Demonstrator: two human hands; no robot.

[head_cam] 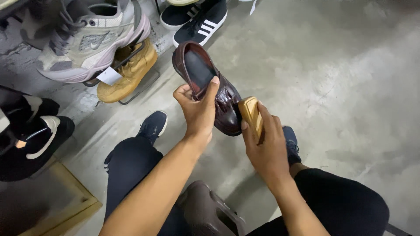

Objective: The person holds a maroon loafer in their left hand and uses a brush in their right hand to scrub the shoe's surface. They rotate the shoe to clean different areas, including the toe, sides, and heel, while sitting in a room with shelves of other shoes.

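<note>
A dark burgundy leather loafer [227, 102] with a tassel is held up in front of me, its opening facing me. My left hand [197, 109] grips it by the side, thumb over the rim. My right hand [264, 144] holds a wooden-backed shoe brush [251, 114] pressed against the loafer's toe. Below, my legs in dark trousers and my dark blue sneakers [153, 126] rest on the concrete floor.
A grey chunky sneaker [87, 39] and a tan boot [131, 72] sit on a wire rack at upper left. Black sneakers with white stripes [199, 19] stand at the top. Black shoes [35, 140] lie at left, and a brown stool [205, 212] is between my knees.
</note>
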